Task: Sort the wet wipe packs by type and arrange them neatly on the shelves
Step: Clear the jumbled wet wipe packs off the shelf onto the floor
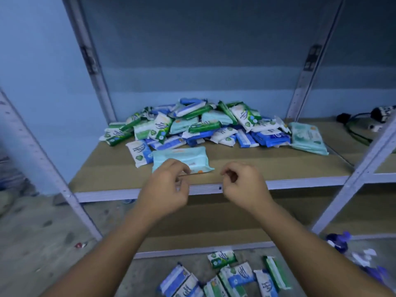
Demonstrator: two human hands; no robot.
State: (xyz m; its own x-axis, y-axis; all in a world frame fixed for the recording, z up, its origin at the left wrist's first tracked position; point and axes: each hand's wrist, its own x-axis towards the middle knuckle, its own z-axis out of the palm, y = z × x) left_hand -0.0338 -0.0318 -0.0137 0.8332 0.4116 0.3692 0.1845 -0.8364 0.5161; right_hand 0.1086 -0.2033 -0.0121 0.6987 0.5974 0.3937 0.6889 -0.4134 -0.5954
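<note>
Presumably these packs are light and squashy: soft film wrappers over damp wipes, smooth enough to slide on each other and to slip from a loose pinch. Judging by their shape, each is best taken across its short width, thumb on one long side and fingers on the other, not by the crimped end seals, which would let it dangle.

The pile of wet wipe packs [192, 125] lies heaped towards the back middle of the shelf [102, 170], types mixed: small white packs with green trim, small white packs with blue trim, and a few larger pale aqua ones. One pale aqua pack [182, 157] lies flat by itself near the shelf's front edge, and another large aqua pack [307, 137] lies at the pile's right side. More small packs [227, 277] are scattered on the floor below.

The left hand [165, 187] hovers at the front edge, its loosely curled fingers over the near edge of the lone aqua pack and grasping nothing. Just beside it, the right hand [242, 185] is likewise loosely curled and empty.
</note>
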